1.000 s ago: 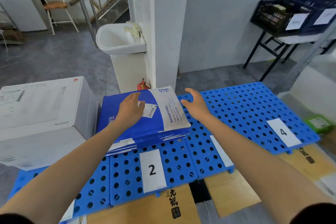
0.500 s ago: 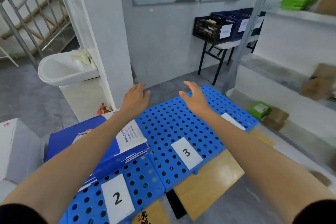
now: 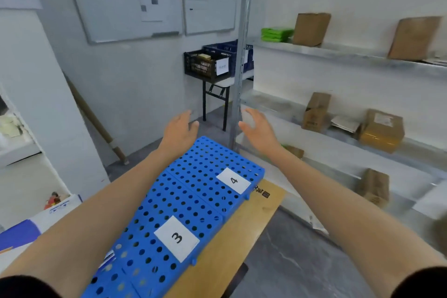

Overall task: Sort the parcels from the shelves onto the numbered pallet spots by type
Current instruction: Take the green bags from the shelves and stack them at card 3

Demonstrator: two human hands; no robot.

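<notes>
Head view: the left grip [image 3: 180,132] and right grip [image 3: 260,130] hang open and empty over the far end of the blue perforated plastic pallet [image 3: 193,189]. The nearest brown cardboard parcel [image 3: 315,111] stands upright on the grey metal shelves [image 3: 338,54], right of the pallet. The right grip is nearer.

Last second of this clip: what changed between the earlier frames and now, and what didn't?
The left hand lifted off the blue envelope stack by spot 2 and swung right alongside the right hand. Both now reach, open and empty, past the pallet toward the shelves. The view turned right with them. The stack stayed put; spot 3 and spot 4 remain bare.
</notes>
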